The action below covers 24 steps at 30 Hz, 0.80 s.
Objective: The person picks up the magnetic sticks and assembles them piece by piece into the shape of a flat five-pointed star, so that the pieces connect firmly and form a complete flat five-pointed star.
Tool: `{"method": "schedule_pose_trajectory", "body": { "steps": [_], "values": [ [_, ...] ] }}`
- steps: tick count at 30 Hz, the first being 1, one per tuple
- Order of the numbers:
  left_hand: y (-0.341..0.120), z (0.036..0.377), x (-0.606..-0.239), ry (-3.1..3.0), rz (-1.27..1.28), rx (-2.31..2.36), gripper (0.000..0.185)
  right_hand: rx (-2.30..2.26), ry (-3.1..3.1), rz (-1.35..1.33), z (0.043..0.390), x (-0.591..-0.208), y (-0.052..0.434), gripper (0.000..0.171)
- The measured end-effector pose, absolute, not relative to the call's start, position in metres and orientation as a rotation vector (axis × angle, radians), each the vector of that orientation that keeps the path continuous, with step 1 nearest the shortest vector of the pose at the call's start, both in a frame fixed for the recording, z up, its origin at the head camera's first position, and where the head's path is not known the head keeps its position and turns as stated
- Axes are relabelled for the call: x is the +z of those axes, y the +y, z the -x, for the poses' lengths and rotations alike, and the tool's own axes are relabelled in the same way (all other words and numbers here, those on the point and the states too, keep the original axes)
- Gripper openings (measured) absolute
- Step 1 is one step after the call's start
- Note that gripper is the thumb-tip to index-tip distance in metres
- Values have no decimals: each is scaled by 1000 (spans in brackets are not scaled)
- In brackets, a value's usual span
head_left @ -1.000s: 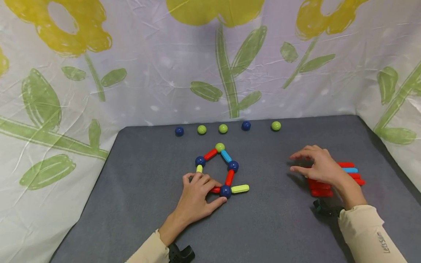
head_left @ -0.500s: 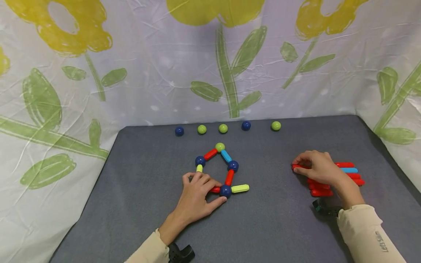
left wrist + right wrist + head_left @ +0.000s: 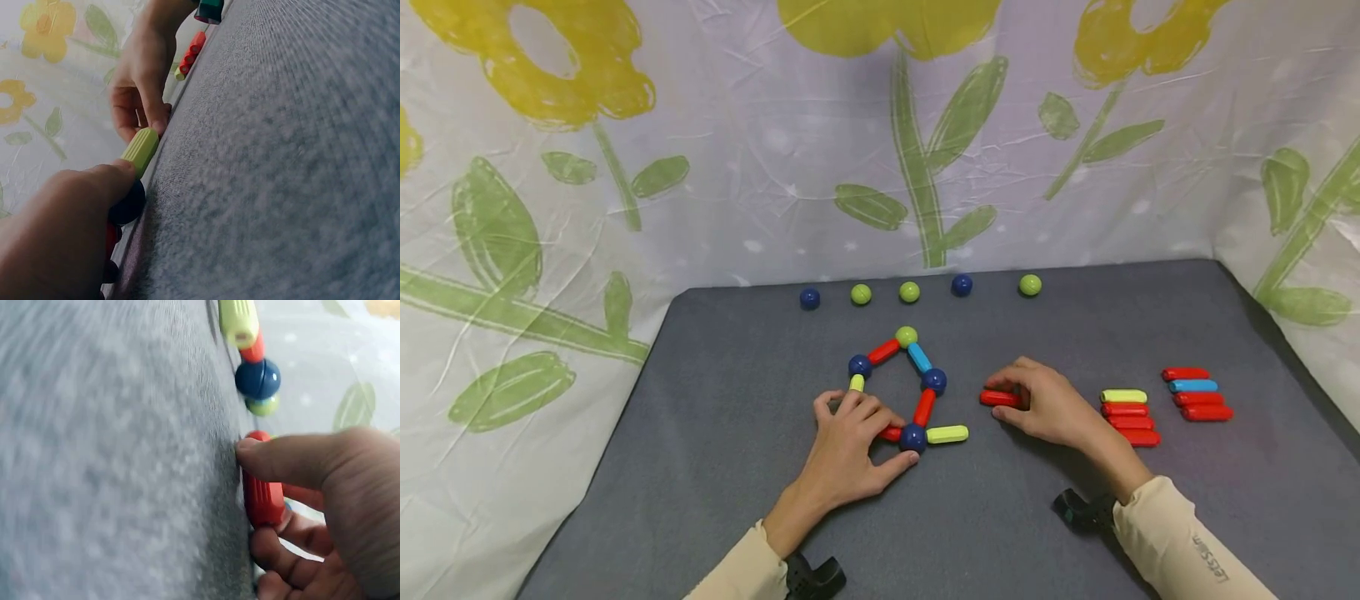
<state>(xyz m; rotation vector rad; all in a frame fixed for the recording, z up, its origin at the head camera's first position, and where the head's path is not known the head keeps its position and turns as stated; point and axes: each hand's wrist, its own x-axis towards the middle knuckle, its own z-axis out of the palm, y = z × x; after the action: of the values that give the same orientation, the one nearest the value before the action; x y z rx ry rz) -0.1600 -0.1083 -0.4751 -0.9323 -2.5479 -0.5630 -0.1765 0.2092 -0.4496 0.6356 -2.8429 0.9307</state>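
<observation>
A red rod [image 3: 999, 398] lies low over the grey mat [image 3: 730, 467], pinched between the thumb and curled fingers of the right hand [image 3: 1048, 408]; in the right wrist view the thumb tip presses on the rod's side while the fingers wrap under it. The rod sits just right of a flat figure of rods and balls [image 3: 901, 385], apart from it, with a short gap to the yellow-green rod [image 3: 947, 433] that sticks out from the figure's lower right ball [image 3: 913, 437].

The left hand [image 3: 848, 454] rests on the figure's lower left part. Its fingers are curled over the pieces there, and its thumb lies stretched along the mat, touching the dark blue ball. Whether the fingers actually grip a piece or only press on it cannot be told.

To the right of the right hand lie two small rows of spare rods: a nearer stack [image 3: 1129, 414] with a yellow-green one on top of three red, and a farther stack [image 3: 1197, 394] of red rods with one light blue.

Along the mat's far edge five loose balls [image 3: 909, 292] stand in a line, dark blue and green.

The mat covers the whole working surface. A creased white cloth [image 3: 737, 167] printed with yellow flowers and green leaves rises behind it and at both sides.
</observation>
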Motion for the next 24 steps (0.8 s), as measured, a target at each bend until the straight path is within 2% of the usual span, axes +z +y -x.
{"method": "schedule_pose_trajectory", "body": {
  "steps": [12, 24],
  "values": [
    [-109, 162, -476, -2519, 944, -561, 37, 1031, -2769, -651, 166, -458, 174, 23],
    [-109, 161, -475, -2532, 945, -572, 36, 1097, -2714, -598, 164, -465, 169, 23]
  ]
}}
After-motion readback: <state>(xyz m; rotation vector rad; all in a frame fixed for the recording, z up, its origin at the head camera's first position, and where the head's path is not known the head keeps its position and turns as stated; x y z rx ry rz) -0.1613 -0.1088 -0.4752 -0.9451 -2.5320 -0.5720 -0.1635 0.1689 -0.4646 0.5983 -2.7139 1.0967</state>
